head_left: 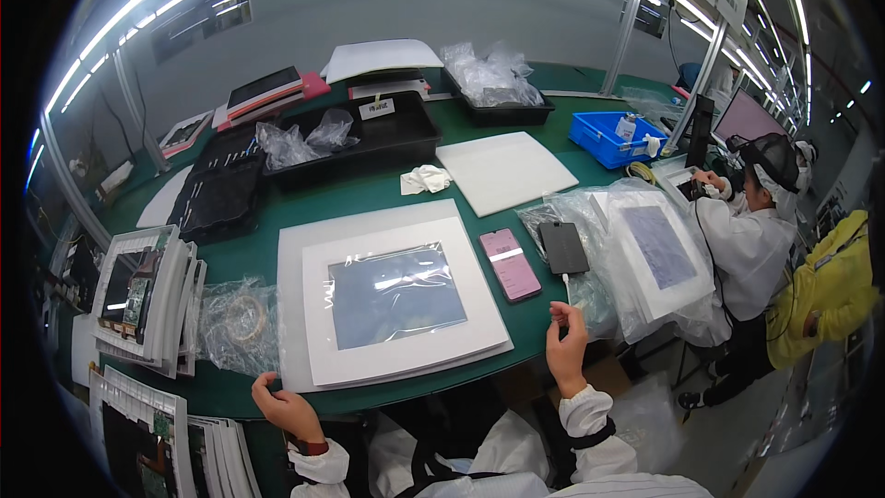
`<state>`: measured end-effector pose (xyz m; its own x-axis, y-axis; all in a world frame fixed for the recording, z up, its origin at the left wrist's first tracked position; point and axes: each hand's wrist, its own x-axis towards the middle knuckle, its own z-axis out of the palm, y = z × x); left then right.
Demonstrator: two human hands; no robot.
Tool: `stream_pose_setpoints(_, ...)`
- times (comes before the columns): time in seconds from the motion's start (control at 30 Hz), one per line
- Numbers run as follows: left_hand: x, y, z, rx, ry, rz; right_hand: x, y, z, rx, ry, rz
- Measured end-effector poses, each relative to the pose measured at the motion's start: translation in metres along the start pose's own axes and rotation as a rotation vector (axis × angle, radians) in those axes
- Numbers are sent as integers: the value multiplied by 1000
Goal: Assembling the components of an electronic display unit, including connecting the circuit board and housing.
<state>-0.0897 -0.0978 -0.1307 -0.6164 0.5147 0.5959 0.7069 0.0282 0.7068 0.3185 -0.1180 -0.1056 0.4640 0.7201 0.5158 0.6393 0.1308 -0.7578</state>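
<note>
A white-framed panel (309, 314) with a grey-blue screen under clear film lies face up on a white foam sheet (292, 244). Beside the foam's near left corner is my left hand (288, 409), its fingers loosely bent and apart, with nothing visible in them. My right hand (568, 350) is raised at the table's front edge, fingertips closed on a thin white cable (566, 287). That cable plugs into a dark flat rectangular device (563, 247). A pink phone (510, 264) lies between the panel and this device.
Bubble-wrapped panels (659, 249) lie at right, stacked open frames (138, 300) at left. Behind are black trays (396, 129), a foam sheet (507, 171), a crumpled white cloth (426, 179) and a blue bin (599, 136). A co-worker (751, 221) works at right.
</note>
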Motion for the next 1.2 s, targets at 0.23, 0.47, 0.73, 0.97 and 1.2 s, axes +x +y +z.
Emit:
stream_pose_setpoints(0.23, 1, -5, 1, -13, 10, 40, -8, 4, 14, 39, 118, -55)
stream_pose_setpoints(0.47, 30, 9, -14, -286, -48, -53, 1, 1, 7, 75, 63, 51)
stream_pose_setpoints(0.73, 46, 29, 15, -580, -132, -100, 32, -5, 28, -177, -185, -4)
stream_pose_setpoints(0.97, 12, 20, 15, -566, -177, -191, 32, -17, 40, -313, -177, 4)
stream_pose_setpoints(1.2, 13, 28, 15, -520, -275, -183, 26, -15, 42, -275, -183, 30)
